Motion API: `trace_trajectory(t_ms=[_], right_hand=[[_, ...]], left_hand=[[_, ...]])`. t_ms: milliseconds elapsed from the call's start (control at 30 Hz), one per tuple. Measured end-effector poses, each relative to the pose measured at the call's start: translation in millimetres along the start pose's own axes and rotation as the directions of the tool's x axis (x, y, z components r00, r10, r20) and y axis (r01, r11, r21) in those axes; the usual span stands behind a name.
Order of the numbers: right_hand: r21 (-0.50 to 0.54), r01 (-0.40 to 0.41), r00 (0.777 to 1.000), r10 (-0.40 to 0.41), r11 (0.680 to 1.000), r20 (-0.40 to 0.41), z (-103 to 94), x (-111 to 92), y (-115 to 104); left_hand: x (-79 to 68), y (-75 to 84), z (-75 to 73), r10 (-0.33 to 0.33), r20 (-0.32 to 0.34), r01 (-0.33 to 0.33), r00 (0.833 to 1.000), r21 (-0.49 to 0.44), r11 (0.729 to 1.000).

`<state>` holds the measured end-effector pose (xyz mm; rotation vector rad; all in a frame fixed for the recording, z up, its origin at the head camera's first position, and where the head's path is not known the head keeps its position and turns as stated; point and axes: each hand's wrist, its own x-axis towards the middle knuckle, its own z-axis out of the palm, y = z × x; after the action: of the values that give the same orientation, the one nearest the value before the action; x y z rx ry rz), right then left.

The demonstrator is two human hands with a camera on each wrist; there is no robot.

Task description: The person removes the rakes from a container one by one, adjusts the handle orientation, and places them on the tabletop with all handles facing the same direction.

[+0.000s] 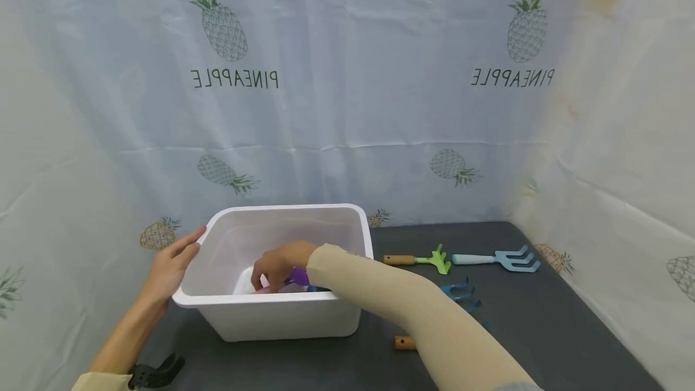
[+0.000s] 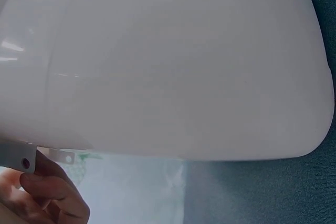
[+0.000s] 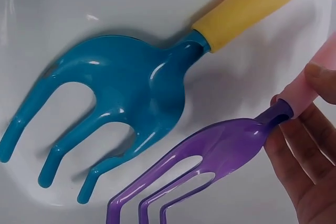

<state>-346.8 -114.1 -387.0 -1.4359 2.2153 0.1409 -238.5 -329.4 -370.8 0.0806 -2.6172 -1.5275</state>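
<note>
A white plastic tub stands on the dark table. My left hand grips its rim at the left side; in the left wrist view the fingers curl at the rim. Reaching down inside the tub, my right hand holds a small purple hand rake by its pink handle, thumb on one side and fingers on the other. A blue hand rake with a yellow handle lies beside it on the tub's floor. The tub's front wall hides part of both rakes in the head view.
Right of the tub lie a green rake with a wooden handle and a light-blue rake. A darker blue rake and a wooden handle are partly behind the right forearm. A pineapple-print curtain hangs behind the table.
</note>
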Motion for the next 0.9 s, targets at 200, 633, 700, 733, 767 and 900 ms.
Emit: trace_trajectory(t_ms=[200, 633, 700, 733, 767, 900], right_hand=[[0.003, 0.013, 0.999, -0.013, 1.000, -0.049, -3.9, -1.5, 2.9], [0.070, 0.039, 0.998, -0.035, 0.997, -0.059, -17.6, -5.8, -3.4], [0.082, 0.051, 0.997, -0.046, 0.995, -0.069, -18.9, -5.7, -3.9], [0.082, 0.063, 0.995, -0.057, 0.995, -0.076, -19.5, -6.0, -3.8], [0.073, 0.072, 0.994, -0.066, 0.995, -0.082, -20.3, -6.6, -3.8], [0.044, 0.119, 0.988, -0.114, 0.992, -0.108, -25.8, -11.3, -3.2]], left_hand=[[0.4, 0.2, 1.6, -0.003, 0.002, 0.003, 1.000, -0.010, 1.000], [-1.4, -2.8, -0.1, -0.014, 0.001, 0.013, 1.000, 0.012, 1.000], [-2.2, -2.8, -0.1, -0.018, 0.000, 0.018, 1.000, 0.016, 1.000], [-2.3, -2.5, 0.0, -0.018, 0.000, 0.018, 1.000, 0.018, 1.000], [-2.3, -2.1, 0.2, -0.018, -0.002, 0.018, 1.000, 0.023, 1.000], [0.6, 0.0, 0.2, -0.008, -0.007, 0.009, 1.000, 0.034, 0.999]])
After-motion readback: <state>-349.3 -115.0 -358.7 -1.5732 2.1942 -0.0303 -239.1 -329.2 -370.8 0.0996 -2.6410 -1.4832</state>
